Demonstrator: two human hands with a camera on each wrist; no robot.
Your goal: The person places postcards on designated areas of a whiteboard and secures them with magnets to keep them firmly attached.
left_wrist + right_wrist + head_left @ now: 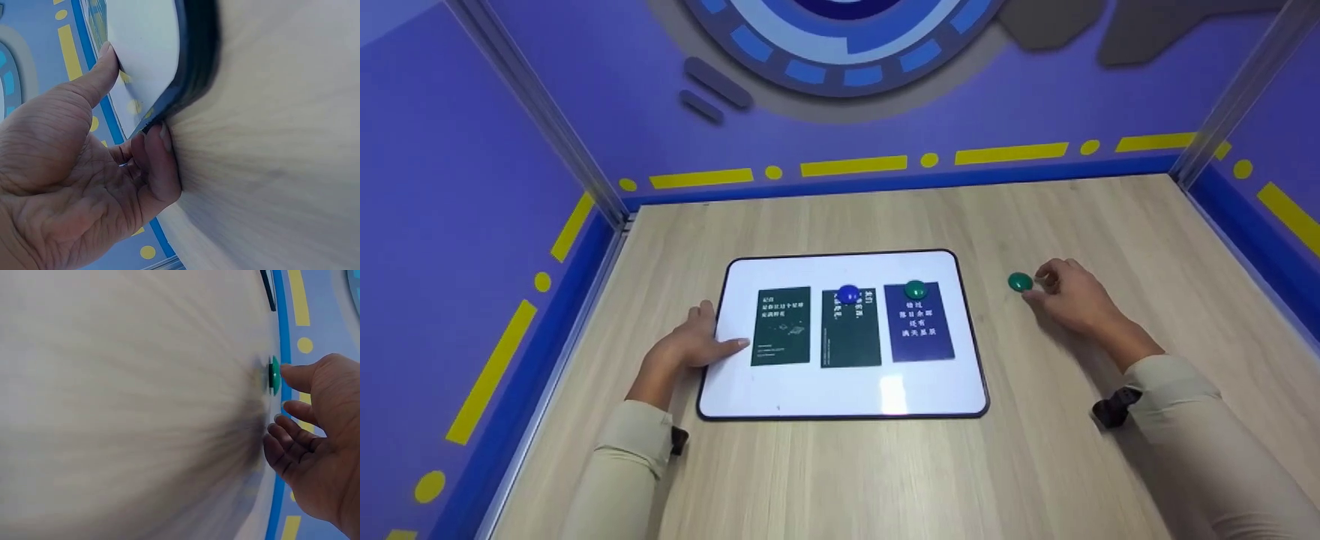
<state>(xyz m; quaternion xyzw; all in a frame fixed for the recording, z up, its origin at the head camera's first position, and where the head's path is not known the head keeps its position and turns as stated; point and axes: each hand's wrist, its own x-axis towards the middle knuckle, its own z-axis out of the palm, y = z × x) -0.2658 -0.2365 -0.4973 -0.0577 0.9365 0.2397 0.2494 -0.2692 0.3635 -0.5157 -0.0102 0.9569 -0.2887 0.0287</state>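
A small whiteboard (840, 397) with a black frame lies on the table. My left hand (690, 343) holds its left edge, thumb over the white face and fingers curled at the rim, as the left wrist view shows. On the board are a green card (780, 330), a second green card (849, 337) under a blue round magnet (848, 295), and a blue card (919, 330) under a green round magnet (915, 290). Right of the board sits another green magnet (1020, 282). My right hand (1072, 296) is beside it, thumb tip close to it, fingers loosely bent and apart from it.
The wooden table (840, 480) is enclosed by a blue back wall (607, 97) and side walls with yellow marks. Metal posts (540, 105) stand at the back corners. Light glares on the board's lower part.
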